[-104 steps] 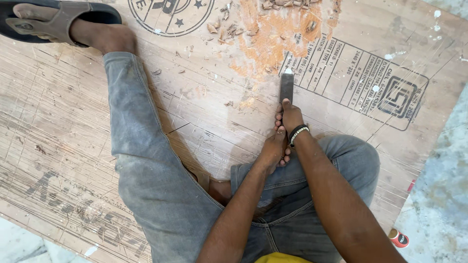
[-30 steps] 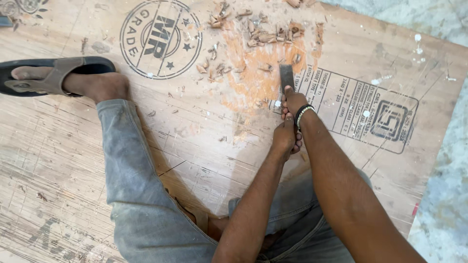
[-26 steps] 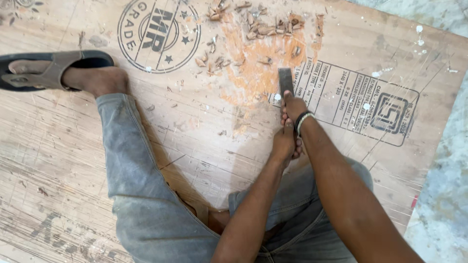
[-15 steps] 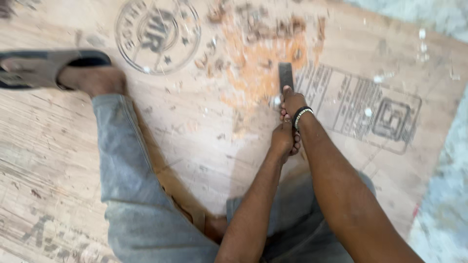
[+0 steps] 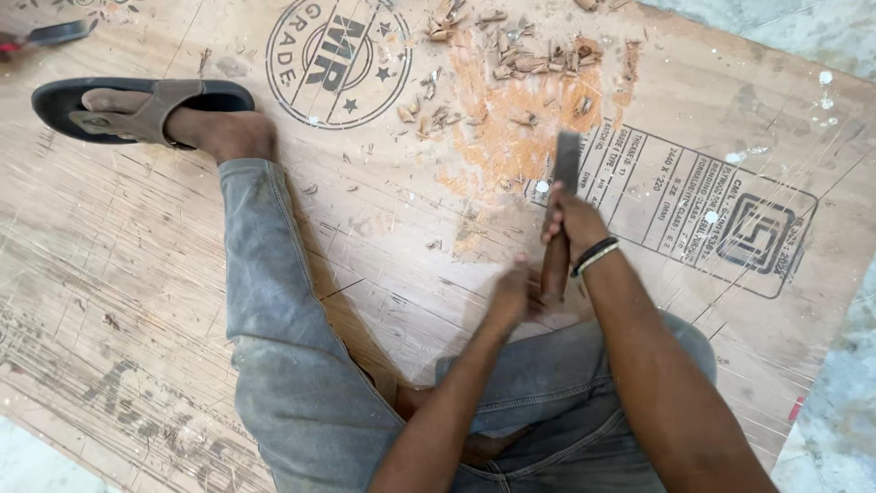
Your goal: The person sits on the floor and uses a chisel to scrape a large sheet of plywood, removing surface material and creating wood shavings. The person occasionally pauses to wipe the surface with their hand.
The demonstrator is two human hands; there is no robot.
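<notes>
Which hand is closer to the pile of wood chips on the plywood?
Right. The right hand grips the chisel up near its blade, just below the wood chips. The left hand sits lower, at the handle's end, farther away.

Faded grey-blue jeans (image 5: 301,365) cover both legs, dusty at the knee. A brown strapped sandal with a dark sole (image 5: 137,105) sits upper left. Black and pale bangles (image 5: 595,256) ring one wrist; forearms bare.
</notes>
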